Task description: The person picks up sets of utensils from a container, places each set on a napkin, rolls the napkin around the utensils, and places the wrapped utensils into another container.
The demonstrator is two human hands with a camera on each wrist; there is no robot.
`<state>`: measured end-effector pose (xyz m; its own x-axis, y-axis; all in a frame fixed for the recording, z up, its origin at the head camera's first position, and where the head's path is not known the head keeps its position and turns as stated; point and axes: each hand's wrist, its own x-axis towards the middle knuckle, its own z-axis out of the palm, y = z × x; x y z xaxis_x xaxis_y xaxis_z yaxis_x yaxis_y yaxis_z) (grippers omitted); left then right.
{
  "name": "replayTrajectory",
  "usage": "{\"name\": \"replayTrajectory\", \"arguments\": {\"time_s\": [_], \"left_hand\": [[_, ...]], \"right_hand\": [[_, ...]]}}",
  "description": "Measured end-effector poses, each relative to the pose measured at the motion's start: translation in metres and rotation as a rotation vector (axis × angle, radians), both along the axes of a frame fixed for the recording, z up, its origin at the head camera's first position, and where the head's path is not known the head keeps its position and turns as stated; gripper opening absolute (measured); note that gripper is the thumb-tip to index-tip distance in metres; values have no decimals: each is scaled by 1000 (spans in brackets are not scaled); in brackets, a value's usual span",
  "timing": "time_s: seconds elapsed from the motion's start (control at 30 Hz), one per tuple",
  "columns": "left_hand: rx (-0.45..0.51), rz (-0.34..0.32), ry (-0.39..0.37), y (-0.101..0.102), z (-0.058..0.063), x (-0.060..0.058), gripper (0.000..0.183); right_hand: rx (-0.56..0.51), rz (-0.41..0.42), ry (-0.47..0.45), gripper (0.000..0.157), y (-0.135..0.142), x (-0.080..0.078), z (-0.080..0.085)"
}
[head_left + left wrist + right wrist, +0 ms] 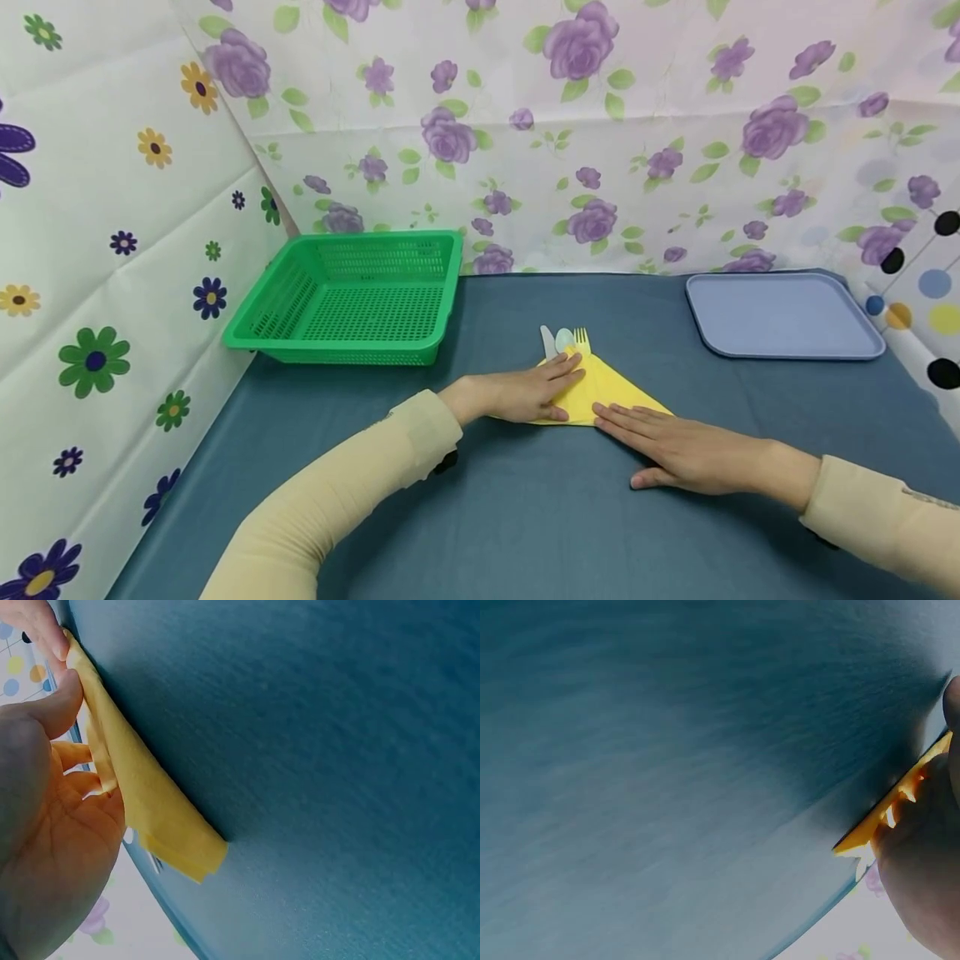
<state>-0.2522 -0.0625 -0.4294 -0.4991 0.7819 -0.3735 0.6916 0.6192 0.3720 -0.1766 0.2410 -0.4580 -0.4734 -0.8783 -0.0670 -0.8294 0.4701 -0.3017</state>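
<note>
A yellow napkin (611,385) lies folded into a triangle on the blue table, its long edge toward me. Out of its top stick a white knife (548,342), a pale spoon (564,338) and a yellow fork (581,338); their lower parts are hidden in the napkin. My left hand (531,392) rests on the napkin's left part, fingers extended over it just below the cutlery. The right hand (693,450) lies flat with straight fingers, its fingertips on the napkin's lower edge. In the left wrist view the napkin (150,795) shows a loose left corner beside the palm.
A green plastic basket (442,325) stands at the back left of the table (525,517). At the back right lies a light blue tray (783,317). Flowered sheets (480,83) hang behind the table and along its left side.
</note>
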Motion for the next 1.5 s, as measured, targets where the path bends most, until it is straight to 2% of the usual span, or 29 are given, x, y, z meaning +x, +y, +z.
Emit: {"name": "replayTrajectory", "arguments": {"time_s": [0.33,0.6,0.83,1.07,1.13,1.37,1.5], "left_hand": [[11,4,-1,-2,1,0,77],[20,4,-13,-1,-1,1,78],[29,0,-22,-2,-2,-1,79],[50,6,-14,-4,-4,-1,79],[56,18,-14,-4,-3,0,80],[49,69,2,2,5,0,83],[21,101,7,5,9,-1,84]], "right_hand": [[5,-16,-31,73,21,5,7],[50,-142,-189,74,40,13,14],[99,-202,-141,71,60,17,17],[55,-257,-212,68,51,10,26],[40,-255,-189,64,44,6,30],[-23,-139,24,33,15,-6,32],[-14,-151,29,41,4,-7,30]]}}
